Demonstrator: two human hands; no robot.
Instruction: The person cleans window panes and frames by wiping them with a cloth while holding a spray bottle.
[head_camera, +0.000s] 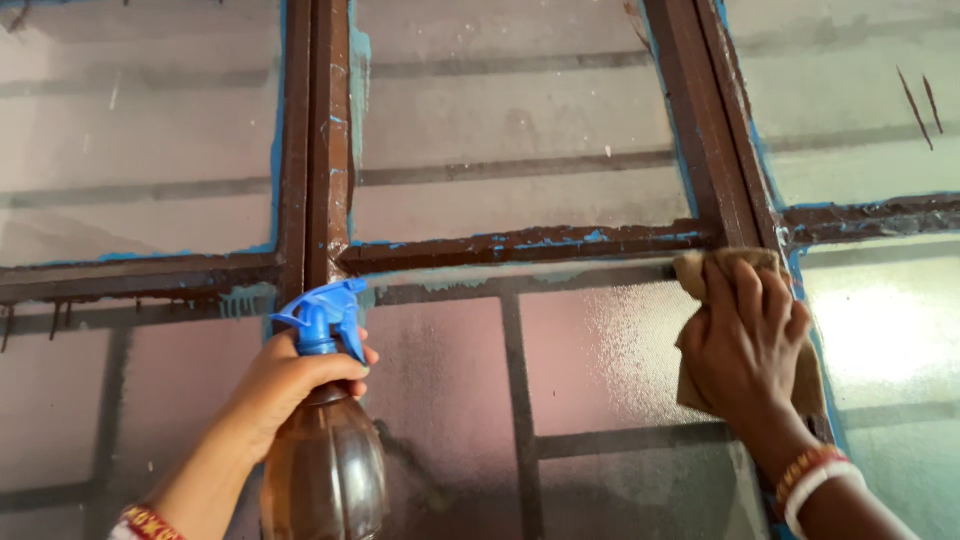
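**Two hands busy on a frosted window, spray + cloth**

Risks first, imo: the spray bottle (322, 455) is held only round its neck, so w/ wet fingers it could slip & drop. Liquid could also run down the glass pane (450, 390) before it's wiped, leaving streaks, esp. near the flaky brown window frame (520, 245), where the cloth could snag on peeling paint.

Going L to R: left hand (290, 385) is curled shut round the bottle neck, just under the blue trigger head (322, 315), bottle upright and close to the glass. Right hand (745, 335) is spread fairly flat, fingers together, pressing a tan cloth (705, 275) against the pane's top right corner by the frame.
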